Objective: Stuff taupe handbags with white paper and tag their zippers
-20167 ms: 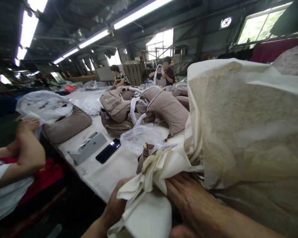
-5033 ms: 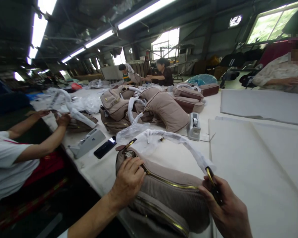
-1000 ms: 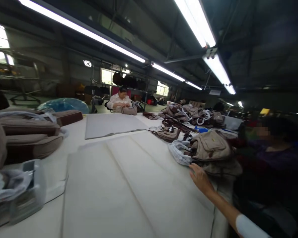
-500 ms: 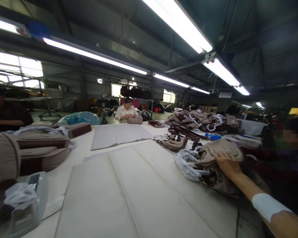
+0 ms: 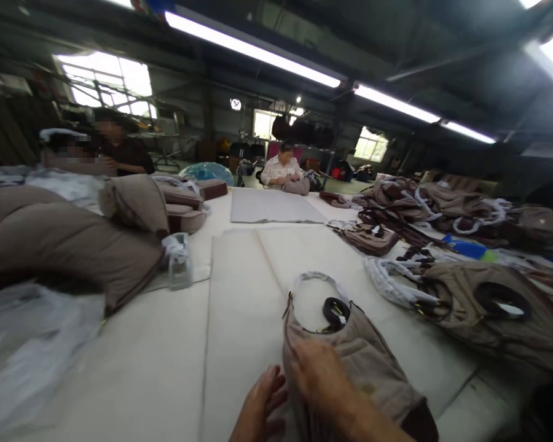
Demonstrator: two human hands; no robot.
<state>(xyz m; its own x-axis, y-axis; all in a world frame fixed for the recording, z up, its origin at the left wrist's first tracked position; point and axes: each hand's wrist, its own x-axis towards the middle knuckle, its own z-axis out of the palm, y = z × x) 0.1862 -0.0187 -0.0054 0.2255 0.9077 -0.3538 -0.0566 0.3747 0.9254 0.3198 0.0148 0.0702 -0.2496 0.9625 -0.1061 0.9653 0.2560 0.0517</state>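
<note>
A taupe handbag (image 5: 364, 350) lies on the table in front of me, its looped handle (image 5: 320, 279) wrapped in white material. A black coiled strap (image 5: 336, 311) sits at its opening. My right hand (image 5: 320, 368) is on the bag's left part, fingers curled down onto the fabric and blurred, gripping it. Just left of the bag is my left hand (image 5: 265, 396), its fingers apart and holding nothing. To the right, another taupe bag (image 5: 461, 301) with a wrapped handle and a black coil lies on the table.
More taupe bags are heaped at the back right (image 5: 442, 202). At left lie a padded bag (image 5: 64, 233), clear plastic (image 5: 37, 356) and a small box-like item (image 5: 179, 267). Grey sheets (image 5: 276, 205) cover part of the table. Two people (image 5: 283, 169) (image 5: 120, 147) sit beyond it.
My right hand has moved left from the bags at right and now grips a bag before me. My left hand has come into view. The camera has turned right-to-left.
</note>
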